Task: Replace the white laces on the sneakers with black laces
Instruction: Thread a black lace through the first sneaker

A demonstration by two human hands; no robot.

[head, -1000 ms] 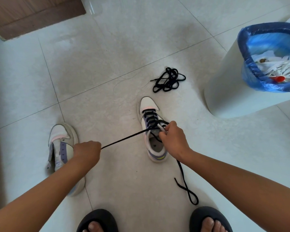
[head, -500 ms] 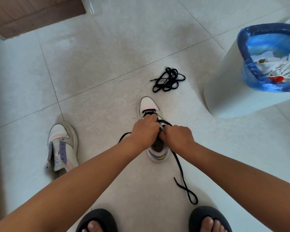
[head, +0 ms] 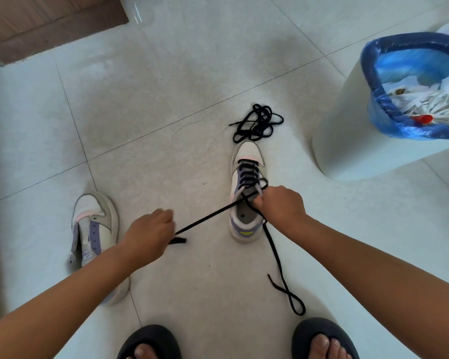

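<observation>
A white and purple sneaker stands on the floor, its lower eyelets threaded with a black lace. My left hand grips one end of that lace and holds it taut, out to the left of the shoe. My right hand grips the sneaker's upper edge on its right side. The lace's other end trails down the floor to a loop. A second sneaker with no lace lies at the left, partly behind my left arm. A spare black lace lies bundled beyond the first shoe.
A white bin with a blue liner stands at the right and holds white laces. My feet in dark slippers are at the bottom edge. A wooden door is at the top left.
My left hand has left the sneaker's tongue and drawn the lace out to the left until it is taut. My right hand has stayed on the shoe.
</observation>
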